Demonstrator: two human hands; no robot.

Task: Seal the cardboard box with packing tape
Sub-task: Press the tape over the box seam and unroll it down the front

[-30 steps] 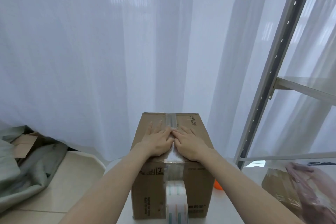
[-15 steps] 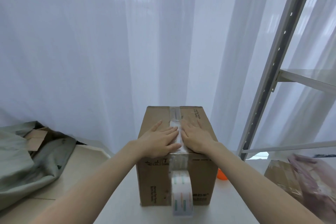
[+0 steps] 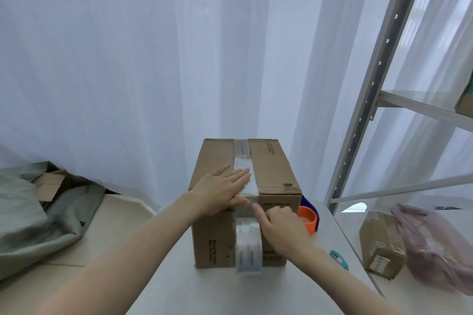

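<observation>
A brown cardboard box [image 3: 276, 169] stands on the white table [image 3: 210, 289], its flaps closed. A strip of clear tape [image 3: 244, 169] runs along the top seam and over the near edge. The tape roll [image 3: 249, 248] hangs from that strip against the box's front face. My left hand [image 3: 222, 188] lies flat on the box top, fingers spread, pressing the tape beside the seam. My right hand [image 3: 279, 225] is at the front face just below the top edge, index finger stretched onto the tape above the roll; it grips nothing that I can see.
An orange and blue tape dispenser [image 3: 308, 216] sits right of the box. A small teal object [image 3: 339, 259] lies on the table edge. A metal shelf frame [image 3: 366, 100] rises at right, with a small box [image 3: 382, 245] and pink bag [image 3: 435, 250] below. Green cloth [image 3: 33, 215] is heaped at left.
My right hand has left the box top and dropped to the front face, by the hanging tape. My left hand stays flat on the top.
</observation>
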